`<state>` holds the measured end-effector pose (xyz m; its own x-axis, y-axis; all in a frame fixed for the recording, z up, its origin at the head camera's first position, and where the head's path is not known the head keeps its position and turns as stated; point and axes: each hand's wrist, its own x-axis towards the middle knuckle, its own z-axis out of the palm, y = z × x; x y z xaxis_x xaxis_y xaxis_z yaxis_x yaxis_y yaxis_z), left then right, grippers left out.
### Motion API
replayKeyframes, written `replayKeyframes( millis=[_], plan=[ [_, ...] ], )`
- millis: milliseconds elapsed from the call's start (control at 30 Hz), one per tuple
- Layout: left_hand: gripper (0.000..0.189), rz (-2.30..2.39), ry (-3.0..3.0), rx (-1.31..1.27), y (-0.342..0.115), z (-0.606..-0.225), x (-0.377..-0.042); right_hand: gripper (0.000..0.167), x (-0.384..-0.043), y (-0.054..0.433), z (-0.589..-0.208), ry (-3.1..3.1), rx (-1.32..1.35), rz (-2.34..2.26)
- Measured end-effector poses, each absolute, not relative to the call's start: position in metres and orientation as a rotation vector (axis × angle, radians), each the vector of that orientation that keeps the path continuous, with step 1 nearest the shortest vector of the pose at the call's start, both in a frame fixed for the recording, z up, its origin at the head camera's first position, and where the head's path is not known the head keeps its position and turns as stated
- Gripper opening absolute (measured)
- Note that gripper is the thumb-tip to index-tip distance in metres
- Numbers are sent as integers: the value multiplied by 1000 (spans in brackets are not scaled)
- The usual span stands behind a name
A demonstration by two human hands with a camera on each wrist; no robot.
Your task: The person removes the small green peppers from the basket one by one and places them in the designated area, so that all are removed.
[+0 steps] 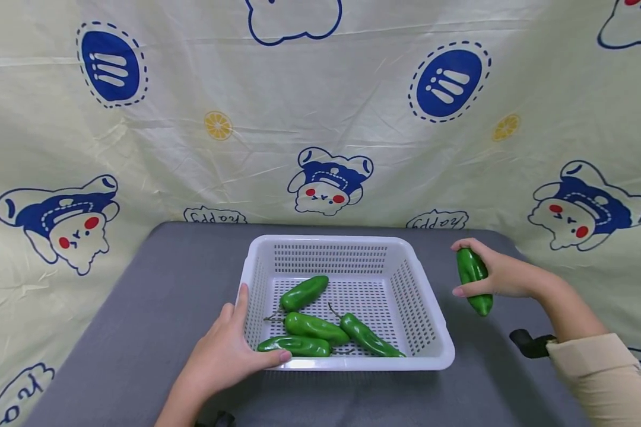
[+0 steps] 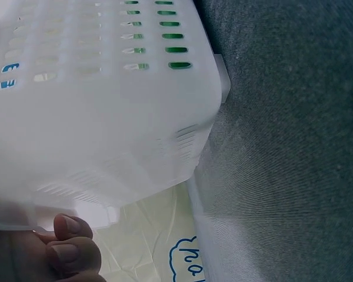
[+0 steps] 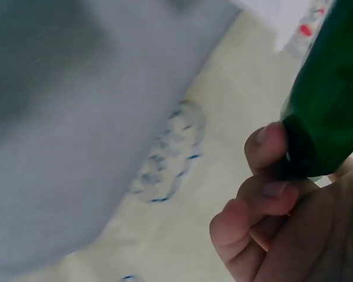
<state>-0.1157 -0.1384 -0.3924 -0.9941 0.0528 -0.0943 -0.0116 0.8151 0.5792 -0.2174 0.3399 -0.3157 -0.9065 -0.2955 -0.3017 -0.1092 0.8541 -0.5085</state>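
My left hand grips the near left corner of a white plastic basket, with the thumb over the front rim and the fingers along the left side. In the left wrist view, curled fingertips show beneath the basket's rim. Inside lie several green peppers, among them a rear one, a middle one and one at the right. Right of the basket, my right hand holds another green pepper above the table, between thumb and fingers. The right wrist view shows this pepper close up.
The basket stands on a dark grey table. Behind it hangs a pale cloth printed with blue cartoon figures, which also surrounds the table's sides. A dark strap piece sticks out at my right wrist.
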Motion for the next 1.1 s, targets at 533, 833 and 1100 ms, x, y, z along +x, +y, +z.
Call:
replayKeyframes(
  millis=[533,833,1100],
  plan=[
    [145,929,2886,46,-139,-393,-114,92,-220,377,-388,2560,-178,-552],
    [146,935,2882,45,-138,-392,-114,100,-218,371,-410,2587,-91,-488],
    [145,936,2877,34,-138,-391,-115,127,-216,355,-386,2667,64,-113]
  ],
)
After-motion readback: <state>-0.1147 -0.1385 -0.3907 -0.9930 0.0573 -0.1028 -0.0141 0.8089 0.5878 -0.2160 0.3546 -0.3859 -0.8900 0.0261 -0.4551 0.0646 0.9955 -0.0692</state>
